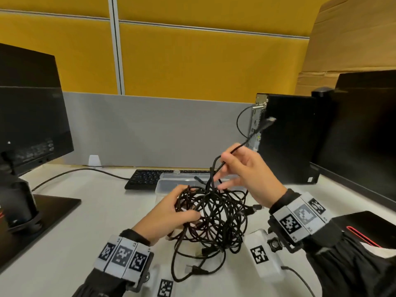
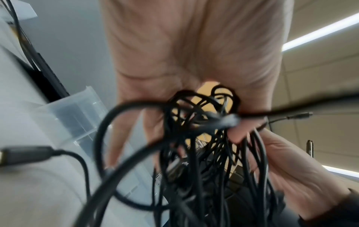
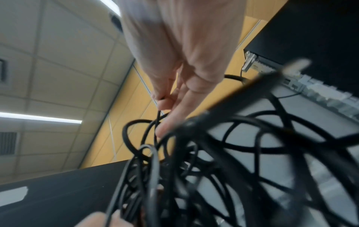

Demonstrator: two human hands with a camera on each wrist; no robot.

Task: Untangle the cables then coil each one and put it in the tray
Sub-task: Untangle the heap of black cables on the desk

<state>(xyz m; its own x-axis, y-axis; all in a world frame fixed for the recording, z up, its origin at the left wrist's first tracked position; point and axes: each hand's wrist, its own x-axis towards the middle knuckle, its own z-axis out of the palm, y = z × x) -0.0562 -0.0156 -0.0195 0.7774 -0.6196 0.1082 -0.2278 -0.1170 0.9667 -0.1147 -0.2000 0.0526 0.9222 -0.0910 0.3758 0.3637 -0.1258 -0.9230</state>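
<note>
A tangled ball of black cables [image 1: 216,219] hangs just above the white desk, with loose ends and plugs [image 1: 196,270] trailing onto the desk below it. My left hand [image 1: 171,213] grips the left side of the tangle [image 2: 204,138], fingers curled through several strands. My right hand [image 1: 240,166] is raised above the ball and pinches one cable [image 3: 159,116] between thumb and forefinger; that cable's plug end [image 1: 269,122] sticks up to the right. The clear plastic tray [image 1: 169,185] stands just behind the tangle, seen also in the left wrist view [image 2: 64,116].
A black keyboard [image 1: 145,179] lies behind the tray. A monitor [image 1: 30,116] on its stand sits at the left, a black desktop computer [image 1: 287,138] and another monitor [image 1: 364,133] at the right. A thin cable [image 1: 70,174] runs across the desk.
</note>
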